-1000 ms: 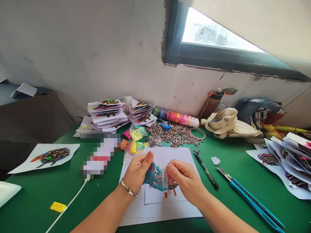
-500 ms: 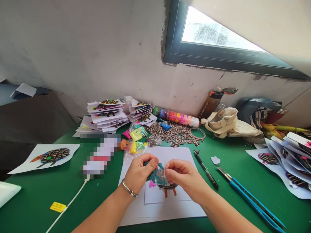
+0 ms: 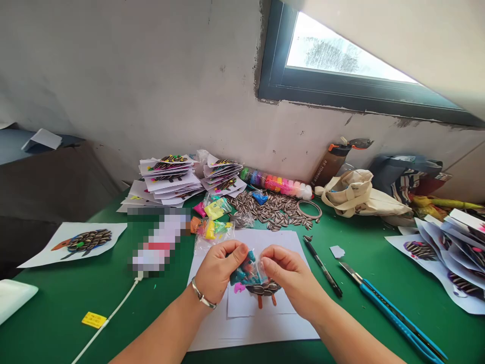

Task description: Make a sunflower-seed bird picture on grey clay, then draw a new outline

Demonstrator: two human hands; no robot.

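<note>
My left hand (image 3: 217, 270) and my right hand (image 3: 290, 275) both pinch a small clear plastic bag of teal clay (image 3: 247, 273) held between them, just above a white sheet (image 3: 246, 323). Under the bag lies a smaller paper with a sunflower-seed figure (image 3: 263, 290) with orange legs and a pink blob. A silver bracelet sits on my left wrist. Behind my hands lie more clay bags (image 3: 214, 222) in yellow, pink and orange.
A pile of sunflower seeds (image 3: 275, 210) and a row of coloured clay tubs (image 3: 276, 184) lie by the wall. Stacks of finished seed pictures (image 3: 170, 177) are at the back left, more (image 3: 450, 253) at the right. A black pen (image 3: 322, 265) and blue utility knife (image 3: 390, 311) lie right of the sheet.
My hands have lifted the clay bag slightly and drawn closer together over it, uncovering the seed figure beneath. The view has shifted a little.
</note>
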